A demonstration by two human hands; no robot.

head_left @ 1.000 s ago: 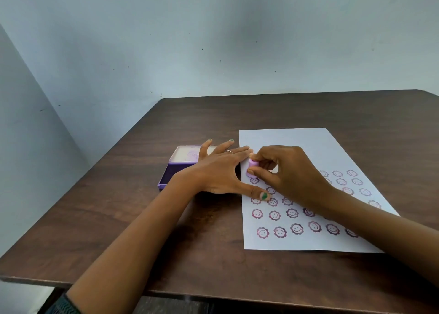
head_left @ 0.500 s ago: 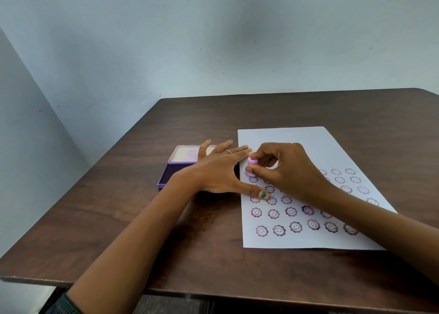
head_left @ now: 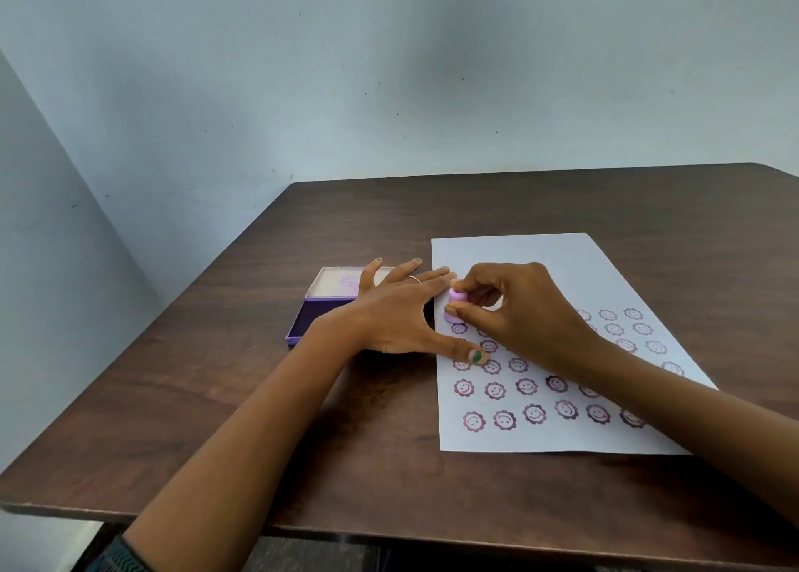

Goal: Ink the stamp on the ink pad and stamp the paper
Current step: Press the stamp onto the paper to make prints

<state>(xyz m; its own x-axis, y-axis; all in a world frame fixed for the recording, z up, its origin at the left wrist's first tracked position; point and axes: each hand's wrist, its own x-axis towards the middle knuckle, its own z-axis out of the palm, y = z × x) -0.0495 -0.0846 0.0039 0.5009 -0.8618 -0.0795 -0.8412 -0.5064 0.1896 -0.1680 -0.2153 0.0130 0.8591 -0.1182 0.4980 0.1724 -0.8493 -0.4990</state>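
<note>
From the head view I see my right hand [head_left: 525, 312] pinching the small pink stamp [head_left: 456, 307] between thumb and fingers, its base down on the paper [head_left: 540, 255] near the paper's left edge, above the rows of smiley prints. My left hand [head_left: 391, 312] lies flat and spread, thumb on that edge. The ink pad [head_left: 315, 316] sits open just left of the paper.

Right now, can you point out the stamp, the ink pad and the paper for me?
stamp [head_left: 456, 298]: head view, its pink top.
ink pad [head_left: 308, 323]: head view, the dark purple pad surface.
paper [head_left: 519, 249]: head view, blank far part of the sheet.
</note>
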